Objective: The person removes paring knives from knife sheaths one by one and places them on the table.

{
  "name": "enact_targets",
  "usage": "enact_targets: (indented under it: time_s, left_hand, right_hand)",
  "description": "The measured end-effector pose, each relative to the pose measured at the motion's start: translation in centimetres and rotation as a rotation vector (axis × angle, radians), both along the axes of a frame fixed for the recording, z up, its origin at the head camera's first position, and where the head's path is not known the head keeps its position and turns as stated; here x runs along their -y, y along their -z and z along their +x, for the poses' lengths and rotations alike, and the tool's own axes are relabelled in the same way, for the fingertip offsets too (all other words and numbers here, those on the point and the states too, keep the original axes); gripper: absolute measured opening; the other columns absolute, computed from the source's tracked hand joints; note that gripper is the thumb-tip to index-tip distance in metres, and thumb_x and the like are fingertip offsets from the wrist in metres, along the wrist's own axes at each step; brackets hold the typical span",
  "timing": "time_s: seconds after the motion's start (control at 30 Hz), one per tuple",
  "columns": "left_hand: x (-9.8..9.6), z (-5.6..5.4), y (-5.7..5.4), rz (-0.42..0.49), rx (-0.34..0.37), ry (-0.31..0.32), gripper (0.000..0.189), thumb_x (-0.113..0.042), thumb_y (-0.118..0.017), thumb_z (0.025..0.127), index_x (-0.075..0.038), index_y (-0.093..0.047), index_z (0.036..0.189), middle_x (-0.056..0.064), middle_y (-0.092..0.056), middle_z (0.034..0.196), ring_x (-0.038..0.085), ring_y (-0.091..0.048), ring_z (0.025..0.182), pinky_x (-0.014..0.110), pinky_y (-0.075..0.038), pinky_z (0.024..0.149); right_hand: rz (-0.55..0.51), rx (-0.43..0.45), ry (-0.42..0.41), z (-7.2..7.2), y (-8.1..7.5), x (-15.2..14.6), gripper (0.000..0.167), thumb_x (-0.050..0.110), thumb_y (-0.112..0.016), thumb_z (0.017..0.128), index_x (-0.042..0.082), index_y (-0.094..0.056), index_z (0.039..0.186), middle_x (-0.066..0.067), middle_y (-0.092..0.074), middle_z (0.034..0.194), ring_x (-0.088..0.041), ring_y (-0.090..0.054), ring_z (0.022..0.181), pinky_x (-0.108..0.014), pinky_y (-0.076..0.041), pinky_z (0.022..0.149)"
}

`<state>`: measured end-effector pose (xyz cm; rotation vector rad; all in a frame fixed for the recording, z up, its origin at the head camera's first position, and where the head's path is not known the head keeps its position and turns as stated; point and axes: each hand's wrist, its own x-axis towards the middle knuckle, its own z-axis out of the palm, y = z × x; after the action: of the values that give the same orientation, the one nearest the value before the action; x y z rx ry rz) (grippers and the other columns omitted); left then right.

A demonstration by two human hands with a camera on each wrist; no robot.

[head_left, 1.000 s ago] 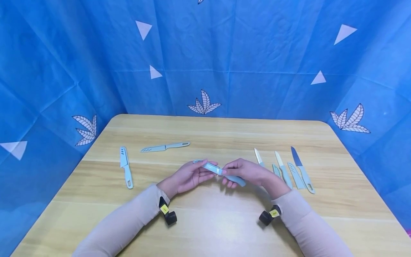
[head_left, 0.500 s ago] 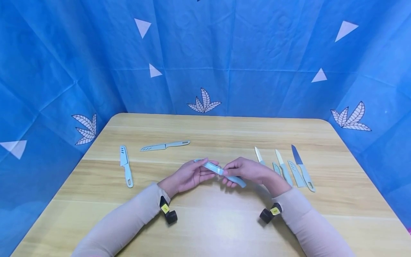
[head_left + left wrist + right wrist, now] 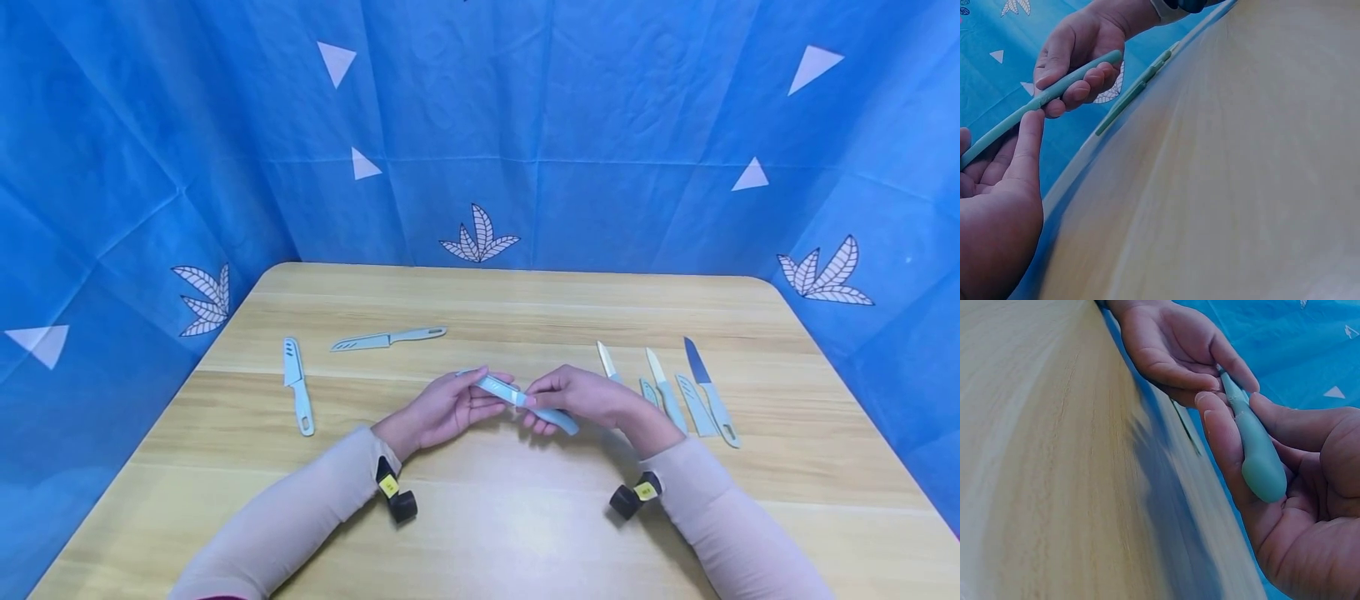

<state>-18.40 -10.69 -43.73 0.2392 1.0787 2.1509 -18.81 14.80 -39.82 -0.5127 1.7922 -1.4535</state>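
A light-blue knife sits in its matching slotted sheath [image 3: 497, 387], held in the air over the middle of the table. My left hand [image 3: 447, 410] grips the sheath end between thumb and fingers. At the other end, my right hand [image 3: 573, 396] pinches the knife's handle [image 3: 557, 419] close to where it meets the sheath. The handle [image 3: 1263, 456] shows its rounded butt over the right palm in the right wrist view. In the left wrist view, one left fingertip touches the underside near the joint of sheath and handle [image 3: 1085, 73]. The blade is hidden inside the sheath.
Two sheathed knives lie on the left, one pointing away [image 3: 297, 385] and one lying crosswise [image 3: 390, 337]. On the right are a blue-bladed knife [image 3: 711, 392], a pale-bladed knife [image 3: 664, 387], another partly hidden knife [image 3: 608, 362] and two loose sheaths, one long [image 3: 696, 406]. A blue curtain [image 3: 480, 125] surrounds the table.
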Motion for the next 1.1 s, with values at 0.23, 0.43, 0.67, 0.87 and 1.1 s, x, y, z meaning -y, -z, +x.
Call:
enact_targets:
  time_s: [0.23, 0.43, 0.67, 0.87, 1.1]
  left_hand:
    - [-0.02, 0.05, -0.06, -0.003, 0.008, -0.005, 0.037, -0.023, -0.046, 0.105, 0.004, -0.057, 0.128, 0.025, -0.060, 0.126, 0.034, -0.058, 0.120, 0.041, -0.044, 0.106]
    - [-0.03, 0.11, -0.05, -0.002, 0.002, -0.004, 0.037, -0.023, -0.045, 0.105, 0.003, -0.058, 0.127, 0.024, -0.061, 0.126, 0.033, -0.058, 0.119, 0.041, -0.044, 0.106]
    - [-0.09, 0.10, -0.03, 0.003, -0.015, -0.001, 0.037, -0.023, -0.045, 0.106, 0.003, -0.059, 0.127, 0.023, -0.061, 0.126, 0.032, -0.059, 0.118, 0.041, -0.043, 0.106]
    - [-0.08, 0.08, 0.01, 0.006, -0.017, -0.016, 0.037, -0.023, -0.045, 0.105, 0.003, -0.057, 0.129, 0.024, -0.061, 0.126, 0.033, -0.059, 0.118, 0.041, -0.044, 0.106]
    - [-0.03, -0.06, -0.04, 0.017, 0.003, -0.039, 0.039, -0.025, -0.048, 0.104, 0.004, -0.057, 0.129, 0.025, -0.058, 0.129, 0.035, -0.056, 0.122, 0.041, -0.043, 0.107]
  right_hand:
    - [0.001, 0.003, 0.003, 0.03, 0.02, -0.02, 0.029, 0.015, -0.058, 0.099, -0.010, -0.065, 0.112, -0.023, -0.069, 0.096, -0.028, -0.069, 0.081, -0.043, -0.061, 0.077]
    - [0.011, 0.002, 0.005, 0.04, 0.03, -0.07, 0.028, 0.015, -0.058, 0.099, -0.010, -0.065, 0.112, -0.022, -0.070, 0.095, -0.029, -0.069, 0.081, -0.042, -0.061, 0.077]
    - [0.022, -0.008, 0.008, 0.02, -0.11, -0.14, 0.028, 0.015, -0.057, 0.100, -0.009, -0.065, 0.112, -0.020, -0.070, 0.095, -0.028, -0.069, 0.081, -0.042, -0.061, 0.076]
    - [0.029, -0.008, 0.011, 0.09, -0.32, -0.20, 0.029, 0.014, -0.056, 0.100, -0.011, -0.064, 0.113, -0.021, -0.070, 0.095, -0.029, -0.070, 0.082, -0.043, -0.061, 0.077]
    - [0.042, 0.002, 0.024, 0.09, -0.51, -0.46, 0.029, 0.013, -0.056, 0.100, -0.011, -0.063, 0.114, -0.021, -0.070, 0.095, -0.028, -0.069, 0.082, -0.043, -0.061, 0.078]
